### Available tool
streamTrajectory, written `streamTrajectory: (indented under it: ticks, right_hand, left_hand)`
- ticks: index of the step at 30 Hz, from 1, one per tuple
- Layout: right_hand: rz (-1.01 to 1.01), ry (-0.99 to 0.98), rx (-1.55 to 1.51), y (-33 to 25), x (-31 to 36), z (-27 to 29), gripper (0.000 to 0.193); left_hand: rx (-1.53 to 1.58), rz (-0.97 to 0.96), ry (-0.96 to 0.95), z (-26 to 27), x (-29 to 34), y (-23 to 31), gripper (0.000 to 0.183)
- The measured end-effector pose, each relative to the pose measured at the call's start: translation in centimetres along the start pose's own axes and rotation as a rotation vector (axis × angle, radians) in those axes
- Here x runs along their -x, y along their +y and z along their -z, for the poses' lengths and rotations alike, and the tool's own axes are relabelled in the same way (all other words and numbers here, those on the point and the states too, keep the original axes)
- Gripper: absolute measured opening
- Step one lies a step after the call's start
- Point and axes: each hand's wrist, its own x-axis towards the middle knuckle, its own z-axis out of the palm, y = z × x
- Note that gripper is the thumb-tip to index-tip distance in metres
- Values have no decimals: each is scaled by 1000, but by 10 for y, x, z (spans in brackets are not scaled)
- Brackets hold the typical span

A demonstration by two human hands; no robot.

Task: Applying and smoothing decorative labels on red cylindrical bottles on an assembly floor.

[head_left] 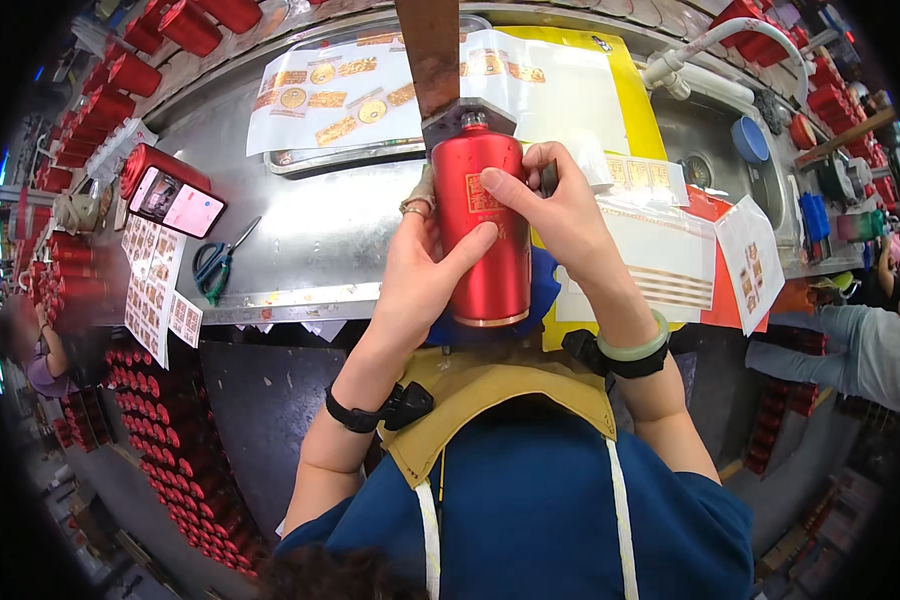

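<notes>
Left hand [417,262] curls round the red bottle [495,280] from the left, right hand [567,208] from the upper right, both thumbs on its front. It is held at the worktop [315,215] edge nearest the person.

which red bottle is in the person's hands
The red bottle at the centre, with a gold mark on its front: the left hand and right hand hold it, while the other red bottles are away from both.

The red bottle [497,268] bears a gold square emblem [478,194].
</notes>
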Motion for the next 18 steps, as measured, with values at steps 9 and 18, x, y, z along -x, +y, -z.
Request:
streamTrajectory:
  ticks: [9, 18]
  right_hand:
    - [-34, -13, -54, -5, 1, 0, 48]
    - [-31, -22, -45, -6, 1, 1, 46]
  left_hand:
    - [4, 3, 26, -1, 1, -2, 74]
    - [-19, 21, 24, 1, -1, -4, 75]
